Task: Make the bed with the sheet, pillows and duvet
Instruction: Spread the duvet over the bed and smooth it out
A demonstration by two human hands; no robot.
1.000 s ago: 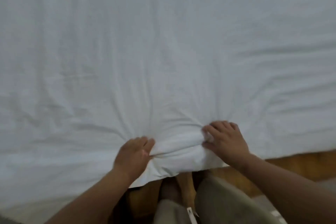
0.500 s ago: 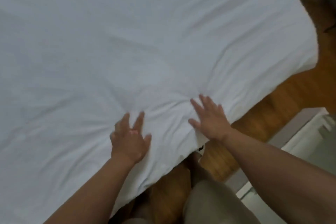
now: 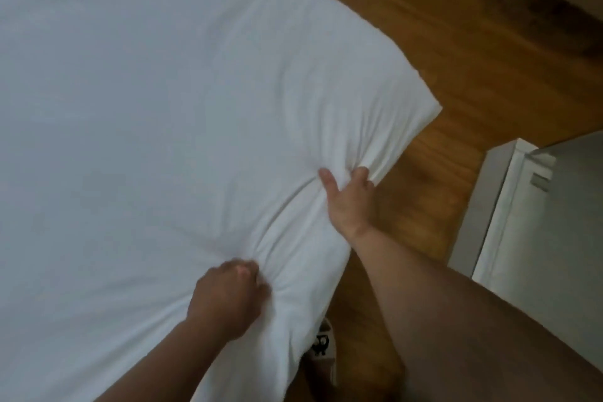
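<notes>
White sheet (image 3: 156, 114) is spread over the bed (image 3: 412, 109), its right corner above the wooden floor (image 3: 463, 52). Fingers laid flat half a second ago are now curled: cloth is bunched in the grip of the left hand (image 3: 228, 299) at the near edge, and pinched by the right hand (image 3: 350, 202) nearer the corner. Tightening toward that corner is judged underway. What the white cabinet (image 3: 541, 212) holds cannot be told.

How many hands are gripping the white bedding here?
2. The left hand bunches the white bedding at its near edge; the right hand pinches a fold further along that edge, nearer the corner. Neither is hidden.
</notes>
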